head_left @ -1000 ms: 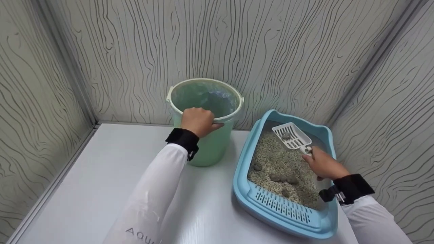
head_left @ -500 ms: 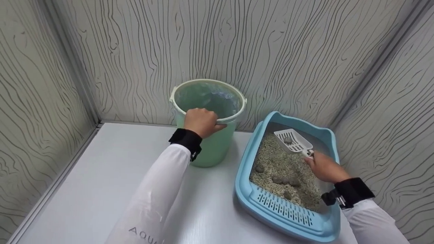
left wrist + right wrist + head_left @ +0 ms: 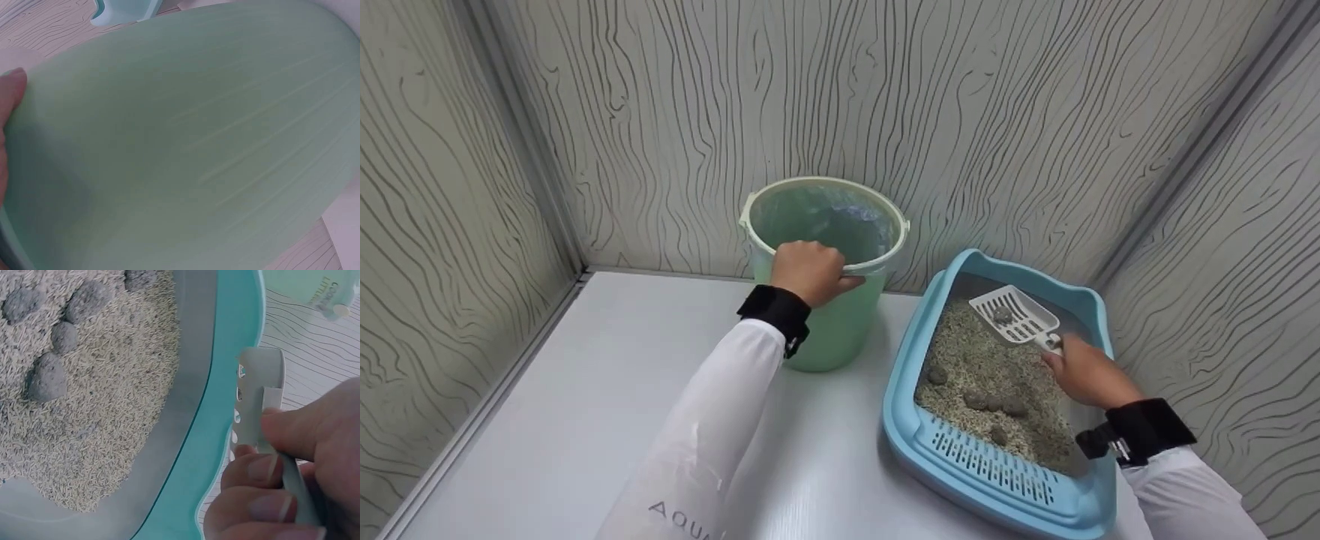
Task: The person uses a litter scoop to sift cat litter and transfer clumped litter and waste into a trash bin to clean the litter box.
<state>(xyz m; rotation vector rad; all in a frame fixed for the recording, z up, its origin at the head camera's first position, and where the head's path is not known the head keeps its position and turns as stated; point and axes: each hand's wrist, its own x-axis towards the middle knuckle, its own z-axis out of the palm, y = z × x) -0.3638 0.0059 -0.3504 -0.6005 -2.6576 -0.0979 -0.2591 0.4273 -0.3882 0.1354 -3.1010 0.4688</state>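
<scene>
In the head view my left hand (image 3: 808, 271) grips the front rim of a pale green trash bin (image 3: 832, 330) lined with a clear bag. The fingers go over the rim and the thumb lies outside. My right hand (image 3: 1093, 375) holds the handle of a white slotted litter scoop (image 3: 1051, 321), its blade above the back of a blue litter box (image 3: 901, 382). One grey clump (image 3: 1003, 315) lies in the scoop. Curled fingers and thumb pinch the handle in the right wrist view, where the scoop (image 3: 259, 368) shows side-on. The bin's wall (image 3: 185, 112) fills the left wrist view.
Beige litter (image 3: 960, 337) covers the box floor, with several grey clumps (image 3: 994, 403) near the front. The box's front edge has a perforated step (image 3: 990, 461). Box and bin stand side by side on a white table (image 3: 645, 360), with wood-patterned walls (image 3: 885, 90) behind and beside.
The scoop, with the clump in it, has come slightly toward me over the box, its blade angle shifting a little. The whole head view has drifted slightly. My left hand keeps its grip on the rim.
</scene>
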